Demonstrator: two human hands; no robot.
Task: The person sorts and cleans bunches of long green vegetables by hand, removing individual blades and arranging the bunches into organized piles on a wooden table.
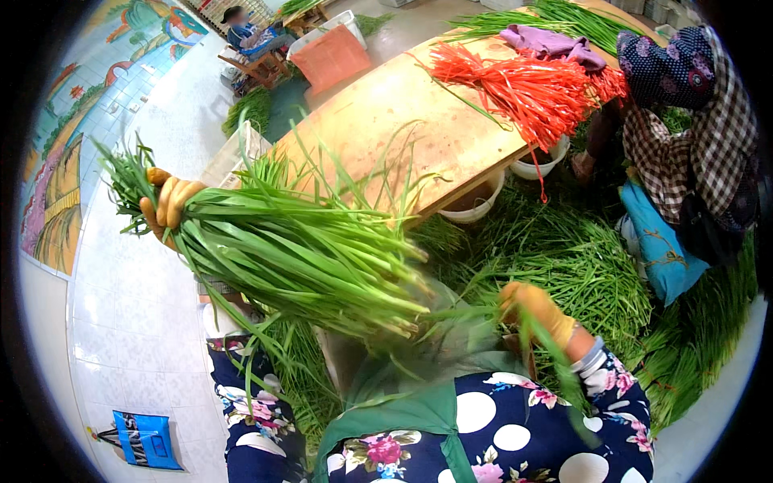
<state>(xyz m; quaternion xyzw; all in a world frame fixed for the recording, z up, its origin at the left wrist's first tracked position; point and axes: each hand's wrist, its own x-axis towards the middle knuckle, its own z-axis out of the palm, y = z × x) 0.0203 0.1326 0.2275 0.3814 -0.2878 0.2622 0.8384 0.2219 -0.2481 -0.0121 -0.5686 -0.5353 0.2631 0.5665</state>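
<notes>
My left hand (171, 201), in a yellow glove, is closed around the leafy end of a thick bunch of garlic chives (298, 249). The bunch lies slantwise in the air over the near left corner of the table, its pale cut ends pointing right toward my lap. My right hand (538, 312), also in a yellow glove, is at the right in front of my body, slightly smeared by motion. Its fingers are curled on a few loose chive leaves (555, 350) that trail from it. Below and beyond it lies a large heap of chives (580, 274).
A wooden table (354, 145) carries red tie strips (523, 88), a purple cloth (551, 44) and more chives. White buckets (475, 205) stand under its edge. At the right sits a co-worker in a checked garment (668, 153). A blue bag (147, 440) lies on the left floor.
</notes>
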